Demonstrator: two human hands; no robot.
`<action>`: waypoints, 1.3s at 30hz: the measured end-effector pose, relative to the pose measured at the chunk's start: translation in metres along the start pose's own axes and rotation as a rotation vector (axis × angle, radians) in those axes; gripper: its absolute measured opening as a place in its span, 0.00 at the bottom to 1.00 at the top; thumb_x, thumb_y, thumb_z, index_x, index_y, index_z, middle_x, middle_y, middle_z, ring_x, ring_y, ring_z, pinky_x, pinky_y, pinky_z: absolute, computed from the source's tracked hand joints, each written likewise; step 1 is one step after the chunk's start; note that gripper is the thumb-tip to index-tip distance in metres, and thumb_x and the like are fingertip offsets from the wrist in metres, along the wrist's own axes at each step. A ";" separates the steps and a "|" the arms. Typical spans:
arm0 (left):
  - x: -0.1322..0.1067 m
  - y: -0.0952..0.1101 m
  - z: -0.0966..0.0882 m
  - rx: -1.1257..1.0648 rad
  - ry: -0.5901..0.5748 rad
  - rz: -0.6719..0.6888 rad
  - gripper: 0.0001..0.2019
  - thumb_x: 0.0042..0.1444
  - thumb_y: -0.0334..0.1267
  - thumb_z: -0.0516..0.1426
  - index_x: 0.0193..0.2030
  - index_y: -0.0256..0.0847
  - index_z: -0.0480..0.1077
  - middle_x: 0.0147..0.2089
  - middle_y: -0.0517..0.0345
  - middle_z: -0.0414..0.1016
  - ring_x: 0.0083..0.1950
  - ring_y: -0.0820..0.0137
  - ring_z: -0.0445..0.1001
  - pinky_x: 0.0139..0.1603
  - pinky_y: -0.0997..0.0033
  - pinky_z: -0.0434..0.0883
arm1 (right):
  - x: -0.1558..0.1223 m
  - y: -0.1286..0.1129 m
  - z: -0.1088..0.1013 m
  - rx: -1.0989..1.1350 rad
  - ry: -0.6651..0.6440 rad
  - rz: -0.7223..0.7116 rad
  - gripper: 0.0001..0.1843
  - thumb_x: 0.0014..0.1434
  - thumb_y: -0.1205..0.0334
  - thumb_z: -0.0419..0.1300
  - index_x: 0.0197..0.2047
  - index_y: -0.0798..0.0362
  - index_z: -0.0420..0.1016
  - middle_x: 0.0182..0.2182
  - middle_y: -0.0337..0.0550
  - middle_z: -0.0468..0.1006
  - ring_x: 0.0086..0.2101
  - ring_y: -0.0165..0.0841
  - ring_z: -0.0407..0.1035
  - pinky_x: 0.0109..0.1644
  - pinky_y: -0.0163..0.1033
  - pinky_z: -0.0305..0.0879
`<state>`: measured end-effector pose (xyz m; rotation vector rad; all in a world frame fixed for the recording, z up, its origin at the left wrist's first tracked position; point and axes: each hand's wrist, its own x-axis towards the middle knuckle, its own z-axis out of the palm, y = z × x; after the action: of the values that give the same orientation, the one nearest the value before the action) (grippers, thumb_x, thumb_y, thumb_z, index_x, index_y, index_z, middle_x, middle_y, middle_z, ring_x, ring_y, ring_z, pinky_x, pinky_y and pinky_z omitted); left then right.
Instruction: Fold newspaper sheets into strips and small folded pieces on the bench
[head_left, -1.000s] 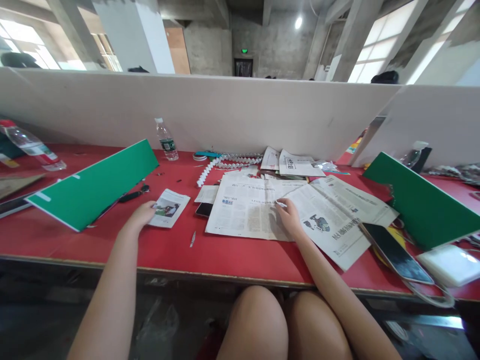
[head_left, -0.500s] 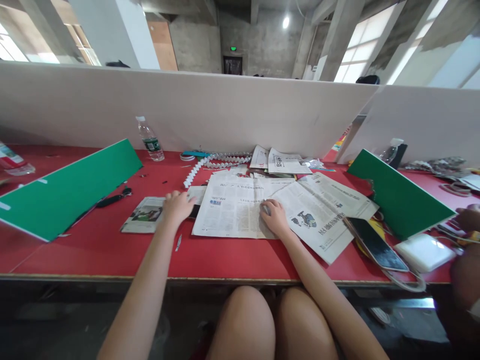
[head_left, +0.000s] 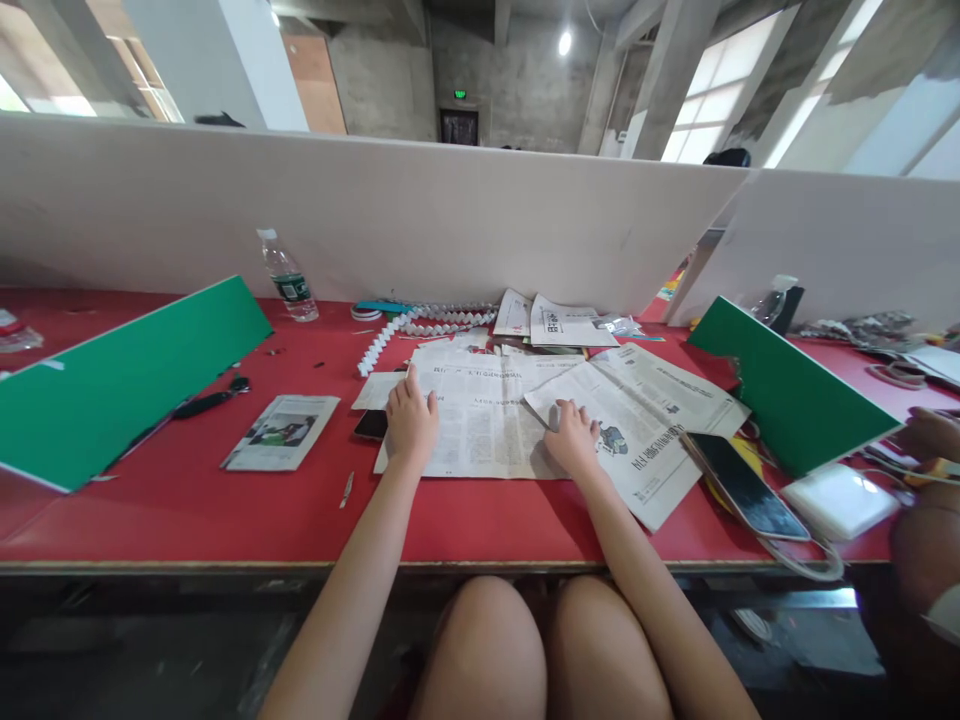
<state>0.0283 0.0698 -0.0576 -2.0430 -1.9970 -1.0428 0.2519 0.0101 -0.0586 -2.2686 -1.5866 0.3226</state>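
My left hand point(head_left: 412, 420) lies spread on the left part of an open newspaper sheet point(head_left: 480, 435), fingers pointing forward. My right hand point(head_left: 574, 440) rests farther right, where that sheet meets a slanted newspaper sheet point(head_left: 652, 490). Its fingers are curled, and a small greyish thing shows by the thumb; I cannot make out what it is. A dark phone-like object point(head_left: 369, 425) sticks out from under the left edge of the open sheet. Left of it lies a small folded newspaper piece point(head_left: 281, 433) with a picture.
A white zigzag paper chain point(head_left: 382, 345) lies behind the newspaper. Green boards point(head_left: 142, 375) point(head_left: 795, 390) lean on both sides. A water bottle point(head_left: 291, 285) stands back left. A phone point(head_left: 746, 487) and a white box point(head_left: 840, 498) lie right, near another person's hand point(head_left: 934, 435).
My left hand has moved right, from beside the folded piece onto the open newspaper sheet. The right hand has shifted a little to the right. The view has turned slightly.
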 end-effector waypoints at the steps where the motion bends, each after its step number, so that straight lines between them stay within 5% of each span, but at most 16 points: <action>1: 0.000 0.000 0.001 -0.019 0.006 0.008 0.26 0.59 0.36 0.48 0.64 0.33 0.51 0.57 0.37 0.64 0.58 0.52 0.62 0.56 0.53 0.62 | -0.002 0.001 0.000 -0.035 -0.001 0.014 0.34 0.52 0.71 0.48 0.63 0.61 0.52 0.65 0.57 0.50 0.63 0.53 0.42 0.61 0.60 0.38; 4: 0.000 0.001 0.001 -0.076 0.004 0.034 0.25 0.59 0.36 0.48 0.63 0.32 0.53 0.58 0.37 0.63 0.60 0.54 0.61 0.58 0.54 0.61 | -0.007 0.001 -0.002 -0.180 0.018 -0.008 0.28 0.58 0.68 0.45 0.62 0.62 0.54 0.64 0.62 0.51 0.62 0.57 0.46 0.58 0.63 0.41; 6: 0.000 0.002 0.001 -0.108 -0.008 0.026 0.24 0.59 0.35 0.48 0.62 0.31 0.54 0.58 0.37 0.63 0.60 0.54 0.61 0.58 0.54 0.61 | -0.007 0.000 -0.004 -0.258 0.040 -0.046 0.23 0.59 0.69 0.43 0.56 0.62 0.62 0.59 0.64 0.61 0.58 0.54 0.55 0.57 0.61 0.43; 8: 0.001 0.003 0.000 -0.134 -0.022 0.007 0.23 0.59 0.35 0.49 0.61 0.32 0.54 0.58 0.37 0.63 0.60 0.54 0.61 0.58 0.54 0.61 | -0.005 0.001 -0.010 -0.279 0.059 -0.066 0.19 0.58 0.72 0.43 0.49 0.60 0.68 0.48 0.60 0.73 0.51 0.47 0.65 0.58 0.57 0.44; 11: 0.001 0.007 -0.003 -0.162 -0.057 -0.004 0.22 0.59 0.35 0.49 0.61 0.34 0.55 0.58 0.38 0.64 0.60 0.55 0.62 0.57 0.54 0.62 | -0.002 0.004 -0.018 -0.265 0.123 -0.075 0.21 0.54 0.77 0.44 0.47 0.56 0.69 0.38 0.51 0.78 0.41 0.37 0.72 0.58 0.49 0.44; 21: 0.002 0.006 0.000 -0.351 -0.228 -0.073 0.19 0.60 0.40 0.48 0.57 0.41 0.59 0.49 0.48 0.71 0.48 0.62 0.71 0.46 0.62 0.68 | -0.007 -0.001 -0.014 -0.210 0.309 -0.318 0.20 0.54 0.78 0.44 0.45 0.53 0.67 0.37 0.43 0.78 0.39 0.34 0.71 0.60 0.44 0.42; 28: 0.003 -0.002 0.013 -0.239 -0.337 0.218 0.12 0.56 0.36 0.51 0.45 0.41 0.70 0.49 0.50 0.72 0.52 0.58 0.65 0.54 0.59 0.63 | -0.023 -0.010 -0.021 -0.175 0.380 -0.467 0.19 0.55 0.79 0.44 0.43 0.54 0.66 0.34 0.41 0.77 0.36 0.33 0.71 0.62 0.45 0.42; 39: 0.006 0.000 0.009 -0.311 -0.378 0.207 0.08 0.51 0.32 0.55 0.38 0.37 0.73 0.45 0.48 0.73 0.49 0.60 0.68 0.54 0.59 0.63 | -0.107 -0.045 -0.056 0.008 0.381 -0.891 0.17 0.58 0.77 0.43 0.43 0.52 0.66 0.36 0.39 0.77 0.37 0.30 0.69 0.66 0.49 0.38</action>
<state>0.0315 0.0797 -0.0616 -2.7217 -1.8041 -1.0412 0.1975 -0.0850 0.0095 -1.2911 -2.1289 -0.3153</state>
